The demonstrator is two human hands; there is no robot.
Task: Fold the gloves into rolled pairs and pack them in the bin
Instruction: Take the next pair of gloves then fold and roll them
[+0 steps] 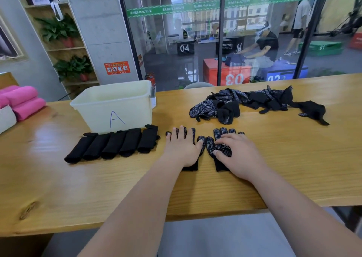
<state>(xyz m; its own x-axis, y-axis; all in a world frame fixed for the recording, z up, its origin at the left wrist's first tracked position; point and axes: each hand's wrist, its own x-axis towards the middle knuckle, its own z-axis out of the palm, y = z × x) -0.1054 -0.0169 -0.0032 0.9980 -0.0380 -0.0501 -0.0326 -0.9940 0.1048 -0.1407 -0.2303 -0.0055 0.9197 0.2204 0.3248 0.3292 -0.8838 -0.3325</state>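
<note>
Two black dotted gloves lie flat side by side on the wooden table [274, 158]. My left hand [181, 149] presses flat on the left glove [191, 167], covering most of it. My right hand [235, 153] rests on the right glove [218, 149] with fingers slightly bent on its palm. Several rolled black glove pairs [111, 146] lie in a row to the left, in front of the cream bin [115, 105] marked "A". A loose pile of black gloves [254, 102] sits at the back right.
Pink rolled towels [23, 102] and a white cloth [5, 118] lie at the table's far left. A glass wall stands behind the table. The near table edge runs just under my forearms.
</note>
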